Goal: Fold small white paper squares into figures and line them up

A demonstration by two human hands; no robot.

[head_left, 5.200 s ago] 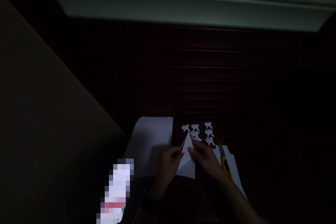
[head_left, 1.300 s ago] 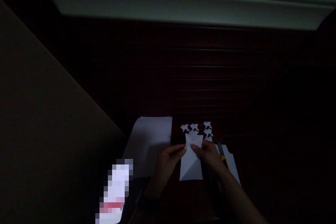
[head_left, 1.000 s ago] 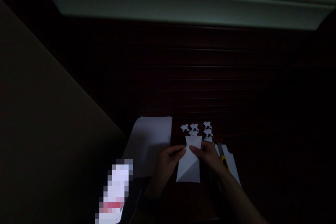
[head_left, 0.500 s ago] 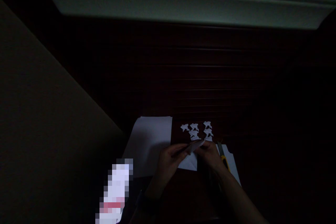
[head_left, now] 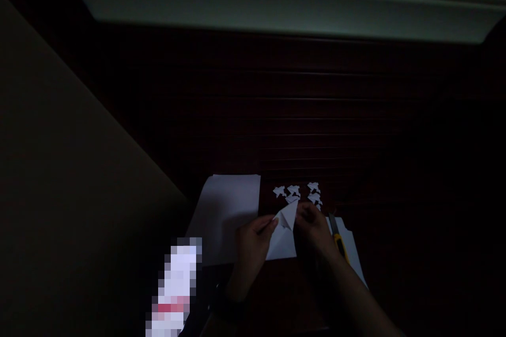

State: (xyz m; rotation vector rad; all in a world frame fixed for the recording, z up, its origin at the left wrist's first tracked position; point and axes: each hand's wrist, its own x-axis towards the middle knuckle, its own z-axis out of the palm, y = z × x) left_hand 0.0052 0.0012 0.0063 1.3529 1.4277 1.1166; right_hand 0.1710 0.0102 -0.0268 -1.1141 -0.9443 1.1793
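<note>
In very dim light, both hands work a small white folded paper (head_left: 283,237) over a dark wooden table (head_left: 276,116). My left hand (head_left: 253,250) pinches its left corner. My right hand (head_left: 316,229) pinches the upper right flap, which stands up as a triangle. Just beyond the paper lie several small white folded paper shapes (head_left: 298,196) in rows.
A white sheet of paper (head_left: 227,210) lies left of the hands. A yellow utility knife (head_left: 339,242) rests on another white sheet (head_left: 351,253) to the right. A pixelated white and red object (head_left: 174,289) is at the lower left. A pale wall ledge (head_left: 276,5) runs behind.
The paper was held flat as a tall piece a second ago; its top has since been folded down, and a triangular flap now stands up between the fingers.
</note>
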